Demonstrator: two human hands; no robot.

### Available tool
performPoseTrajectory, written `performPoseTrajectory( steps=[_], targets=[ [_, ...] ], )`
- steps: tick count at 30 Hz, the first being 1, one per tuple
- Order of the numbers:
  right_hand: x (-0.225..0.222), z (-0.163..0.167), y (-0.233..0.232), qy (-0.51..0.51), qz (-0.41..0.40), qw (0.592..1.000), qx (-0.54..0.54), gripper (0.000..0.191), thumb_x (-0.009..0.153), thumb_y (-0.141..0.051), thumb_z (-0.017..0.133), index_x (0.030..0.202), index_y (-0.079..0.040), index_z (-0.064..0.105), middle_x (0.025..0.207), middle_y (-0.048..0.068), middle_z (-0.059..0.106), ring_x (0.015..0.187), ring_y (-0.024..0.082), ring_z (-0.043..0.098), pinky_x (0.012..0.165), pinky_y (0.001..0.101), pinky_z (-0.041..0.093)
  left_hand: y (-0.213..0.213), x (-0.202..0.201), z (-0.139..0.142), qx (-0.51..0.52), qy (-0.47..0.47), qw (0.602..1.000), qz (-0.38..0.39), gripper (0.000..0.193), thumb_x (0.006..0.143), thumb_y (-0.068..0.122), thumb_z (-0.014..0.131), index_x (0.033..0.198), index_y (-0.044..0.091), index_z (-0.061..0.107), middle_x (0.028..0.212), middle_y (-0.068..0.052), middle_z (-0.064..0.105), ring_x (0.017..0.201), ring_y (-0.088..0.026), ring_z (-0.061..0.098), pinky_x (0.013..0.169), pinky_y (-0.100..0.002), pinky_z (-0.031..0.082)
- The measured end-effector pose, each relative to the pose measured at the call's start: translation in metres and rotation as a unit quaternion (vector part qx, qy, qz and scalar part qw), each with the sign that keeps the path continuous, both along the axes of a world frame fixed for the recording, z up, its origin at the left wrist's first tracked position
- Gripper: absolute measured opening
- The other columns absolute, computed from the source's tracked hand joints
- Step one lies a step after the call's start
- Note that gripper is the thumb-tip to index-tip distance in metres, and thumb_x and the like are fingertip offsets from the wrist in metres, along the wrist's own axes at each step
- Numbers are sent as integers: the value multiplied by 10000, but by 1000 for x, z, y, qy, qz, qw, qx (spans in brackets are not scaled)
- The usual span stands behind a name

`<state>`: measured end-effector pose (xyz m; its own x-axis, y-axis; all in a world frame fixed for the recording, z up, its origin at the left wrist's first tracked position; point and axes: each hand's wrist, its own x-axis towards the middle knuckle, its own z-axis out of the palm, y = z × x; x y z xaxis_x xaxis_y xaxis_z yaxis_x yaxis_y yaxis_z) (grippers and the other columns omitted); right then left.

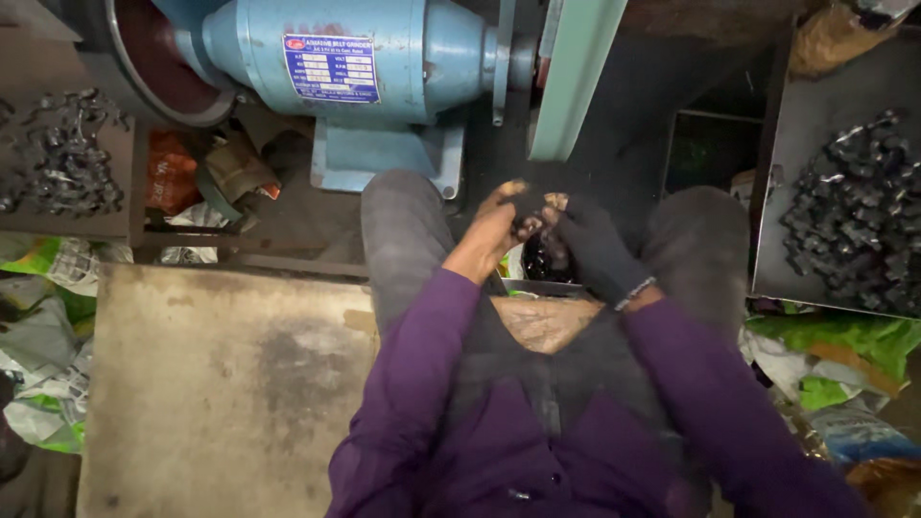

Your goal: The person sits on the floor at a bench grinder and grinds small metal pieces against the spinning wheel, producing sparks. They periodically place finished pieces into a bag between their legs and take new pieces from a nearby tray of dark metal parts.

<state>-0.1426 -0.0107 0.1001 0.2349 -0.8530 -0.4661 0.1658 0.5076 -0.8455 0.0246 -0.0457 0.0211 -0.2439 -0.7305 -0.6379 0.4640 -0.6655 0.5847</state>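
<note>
My left hand [491, 233] is bare and my right hand [597, 247] wears a dark glove. The two meet above my lap, between my knees. Both sets of fingers close around a small dark piece [528, 201]; blur hides what it is. Just below the hands sits a small container of shiny dark metal parts [542, 264]. Purple sleeves cover both my arms. A blue bench grinder [365, 67] stands right in front of my knees.
A tray [815, 105] at the right holds several dark metal parts [854, 221], and a similar heap [62, 153] lies at the left. A worn flat board [221, 384] lies at the lower left. Crumpled green and white bags [43, 317] litter the floor.
</note>
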Motion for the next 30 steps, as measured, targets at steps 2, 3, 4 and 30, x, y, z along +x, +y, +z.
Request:
performPoseTrajectory(
  steps=[2,3,4,30],
  targets=[
    [8,-13,-6,-47,-102,994,-17,162,1037,-162,624,1121,-33,674,866,33,651,710,109,577,608,266,480,4,-15,-4,59,-16,991,122,492,956,21,395,1421,131,509,1060,-99,657,852,-211,641,801,-385,554],
    [11,-19,-10,-71,-153,985,-27,168,1036,-157,625,1110,-16,678,920,29,687,754,101,616,653,258,515,7,-23,-4,13,53,992,114,503,967,30,415,1461,94,490,1139,-76,664,953,-191,646,877,-364,538],
    [11,-23,-15,-30,-177,982,-51,191,1049,-188,604,1098,-21,682,913,22,682,752,90,616,640,257,513,12,-31,-2,-33,122,987,104,523,978,38,435,1500,56,471,1219,-53,671,1054,-170,651,953,-343,522],
    [8,-23,-27,49,-43,996,-58,185,976,-123,595,948,12,719,677,41,656,560,120,603,496,287,482,-11,-25,18,-145,-167,975,-10,281,927,96,555,1118,29,750,927,-53,722,773,-143,646,635,-274,506]
  ],
)
